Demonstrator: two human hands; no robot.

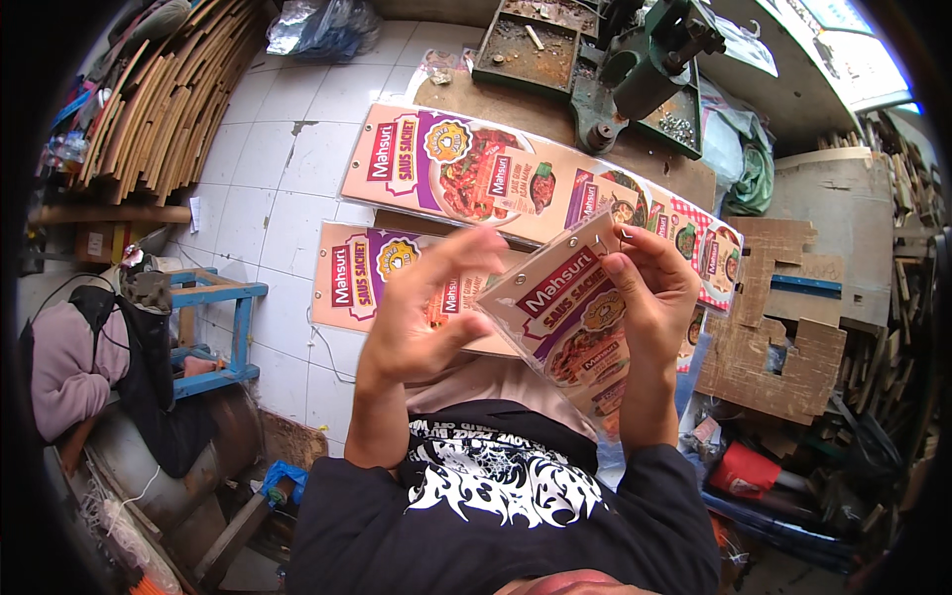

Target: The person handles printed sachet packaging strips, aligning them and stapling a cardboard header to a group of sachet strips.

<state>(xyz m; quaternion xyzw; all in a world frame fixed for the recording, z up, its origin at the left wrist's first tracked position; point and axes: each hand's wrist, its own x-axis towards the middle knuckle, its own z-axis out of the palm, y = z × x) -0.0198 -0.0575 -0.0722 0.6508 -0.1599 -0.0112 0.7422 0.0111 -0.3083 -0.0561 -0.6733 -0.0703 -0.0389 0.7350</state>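
Note:
A long printed sauce display strip (583, 335) with metal eyelets along its top edge hangs tilted in front of my chest. My right hand (656, 293) pinches its upper right corner between thumb and fingers, where a thin pale cord or wire seems to show. To its left, my left hand (428, 307) is raised with thumb and fingers spread, apart from the strip and slightly blurred. Behind the hands lies a similar strip (402, 203) on the bench, with another one (342, 302) nearer to me, partly covered by my left hand.
A dark green press (650, 89) with a parts tray (531, 50) stands at the far side. Cut brown boards (778, 327) lean at right. At left are a blue metal frame (238, 337), stacked boards (174, 109) and white floor tiles (288, 149).

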